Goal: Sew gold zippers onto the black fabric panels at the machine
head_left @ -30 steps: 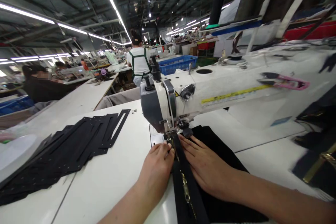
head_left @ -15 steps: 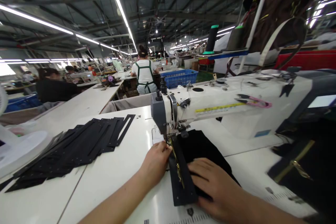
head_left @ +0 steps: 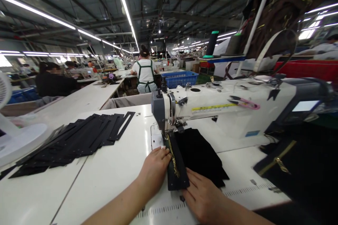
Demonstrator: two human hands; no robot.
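Note:
A long black panel [head_left: 181, 172] with a gold zipper [head_left: 173, 160] along it lies under the needle area of a white sewing machine [head_left: 211, 109]. Close in front of the presser foot, my left hand [head_left: 155, 167] pinches the panel's left edge, fingers closed. At the near right corner, my right hand [head_left: 203, 195] grips the panel's edge, its fingers close together. Black fabric [head_left: 202, 154] is spread on the table, to the right of the panel and partly beneath it.
Black slotted pieces [head_left: 79, 140] lie fanned out on the white table [head_left: 111, 175] at left, beside a white fan base [head_left: 26, 144]. Pink-handled thread snips [head_left: 245, 102] rest on the machine. Another zippered black piece [head_left: 277, 161] is at right. A co-worker [head_left: 145, 72] sits ahead near a blue basket [head_left: 179, 79].
The zippered panel has moved forward, farther under the machine. My right hand has slid down towards the panel's near corner, and more of the black fabric shows. The view has shifted slightly.

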